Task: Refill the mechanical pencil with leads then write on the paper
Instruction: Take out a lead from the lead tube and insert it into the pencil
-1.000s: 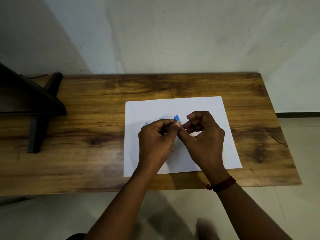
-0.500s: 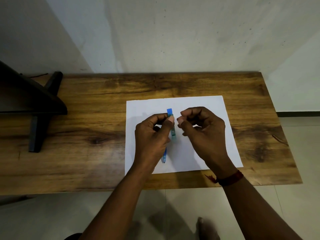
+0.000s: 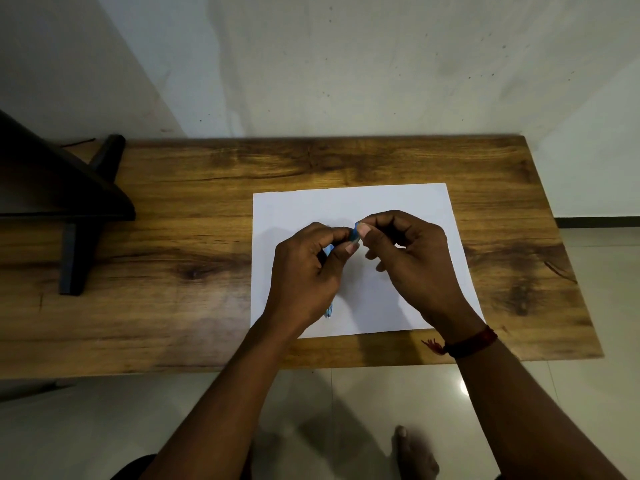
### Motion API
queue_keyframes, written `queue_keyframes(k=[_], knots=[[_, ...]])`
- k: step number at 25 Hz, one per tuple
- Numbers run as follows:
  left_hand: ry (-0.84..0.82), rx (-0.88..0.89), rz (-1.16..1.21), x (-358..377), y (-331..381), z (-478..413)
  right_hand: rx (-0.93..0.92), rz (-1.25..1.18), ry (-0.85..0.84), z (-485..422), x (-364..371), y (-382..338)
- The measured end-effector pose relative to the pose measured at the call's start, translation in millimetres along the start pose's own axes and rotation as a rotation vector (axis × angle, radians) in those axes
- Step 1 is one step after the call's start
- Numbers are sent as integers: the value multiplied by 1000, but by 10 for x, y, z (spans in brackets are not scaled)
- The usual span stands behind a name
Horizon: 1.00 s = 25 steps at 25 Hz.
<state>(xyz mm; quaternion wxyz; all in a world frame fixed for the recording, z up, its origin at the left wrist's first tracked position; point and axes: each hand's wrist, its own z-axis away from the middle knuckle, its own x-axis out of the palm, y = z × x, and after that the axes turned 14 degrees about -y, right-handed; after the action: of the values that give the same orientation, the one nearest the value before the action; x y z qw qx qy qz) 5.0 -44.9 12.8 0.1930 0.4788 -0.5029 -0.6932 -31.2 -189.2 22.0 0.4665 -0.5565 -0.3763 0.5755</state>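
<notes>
Red thread band (image 3: 473, 340) on the right wrist. Holds the blue mechanical pencil (image 3: 329, 310) in the curled left hand (image 3: 304, 271) over the white paper (image 3: 398, 202), tip toward the near edge; pinches its top end with thumb and forefinger of the right hand (image 3: 412, 261). Farther left on the wooden table (image 3: 173, 306), a dark stand (image 3: 72, 209).

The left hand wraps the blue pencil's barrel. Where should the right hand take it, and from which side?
The short top end of the pencil, the only part clear above the left hand, pinched from the right. The barrel is covered and the tip points back toward the person. The right hand seems to pinch there now.
</notes>
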Motion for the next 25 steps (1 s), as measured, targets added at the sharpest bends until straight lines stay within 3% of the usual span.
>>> queue_keyframes(k=[9,13,15,18,25], knots=[[-56,42,-4,18,-40,-13,-66,3,30,46,8,15],[-69,-1,31,2,-77,5,-33,-193,239,6,-218,34],[-55,-28,86,-21,-90,-6,-7,69,304,1,-350,117],[-15,-83,141,-43,-98,-30,1,542,232,48,-391,266],[7,-77,157,-31,-93,-8,19,713,105,122,-407,398]])
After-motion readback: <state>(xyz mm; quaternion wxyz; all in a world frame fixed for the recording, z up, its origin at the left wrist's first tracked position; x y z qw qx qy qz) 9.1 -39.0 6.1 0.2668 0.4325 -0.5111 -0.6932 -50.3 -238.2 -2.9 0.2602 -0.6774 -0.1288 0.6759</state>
